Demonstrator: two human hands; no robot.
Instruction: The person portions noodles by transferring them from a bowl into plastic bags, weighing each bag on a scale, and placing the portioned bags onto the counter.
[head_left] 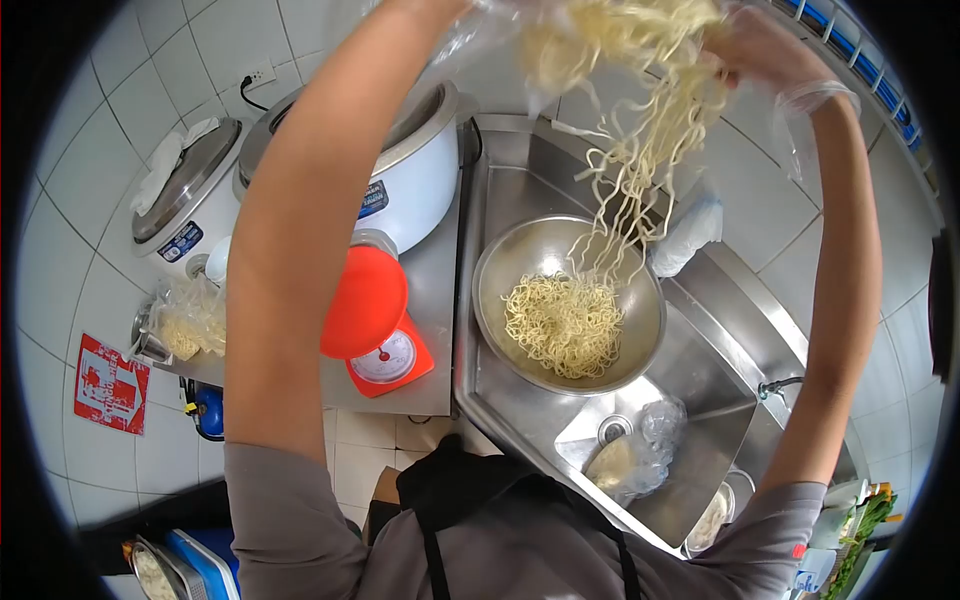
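Note:
A tangle of pale yellow noodles (640,60) is held up between my two hands at the top of the view, with long strands hanging down. My left hand (500,10), in a clear plastic glove, is at the left side of the bundle, blurred and partly cut off by the frame. On the other side, my right hand (755,50) has its fingers closed on the noodles, a loose clear glove around its wrist. Below them a metal bowl (487,300) holds more noodles (565,325). The lowest hanging strands reach into this bowl.
The bowl rests over a stainless steel sink (720,440) with a clear plastic bag (650,450) inside. A red dial scale (385,355) stands on the left counter, before large white cookers (420,190). A faucet (780,386) is at right.

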